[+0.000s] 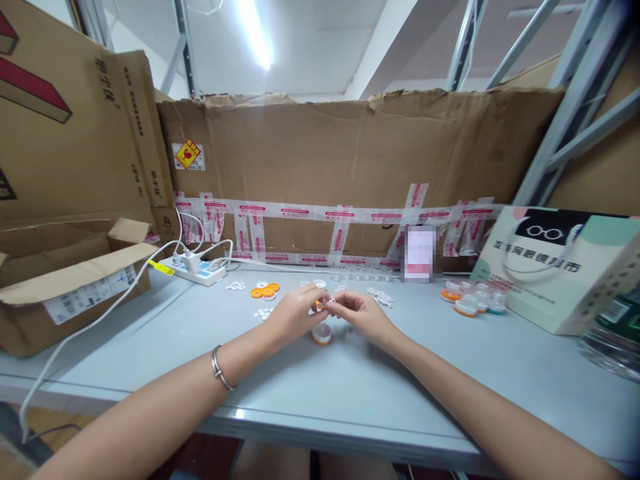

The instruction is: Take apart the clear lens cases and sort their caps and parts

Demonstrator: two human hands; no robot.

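My left hand (299, 309) is closed, pinching a small orange round cap (319, 305) with its fingertips. Opposite it, my right hand (365, 315) pinches a small white part (330, 300) against that cap; the fingers cover much of both. Just below the hands stands a round clear container with an orange base (321, 335). To the left lie several orange and white round caps (264, 291). Small white pieces (263, 313) are spread near them, and another pile of white pieces (381, 297) sits right of my right hand.
Finished-looking clear containers with coloured bases (473, 300) are grouped at right, beside a paper bag (550, 280) and a large bottle (613, 337). Clear round parts (363, 274) line the back. A power strip (200, 270) with cables and an open carton (100, 280) stand left.
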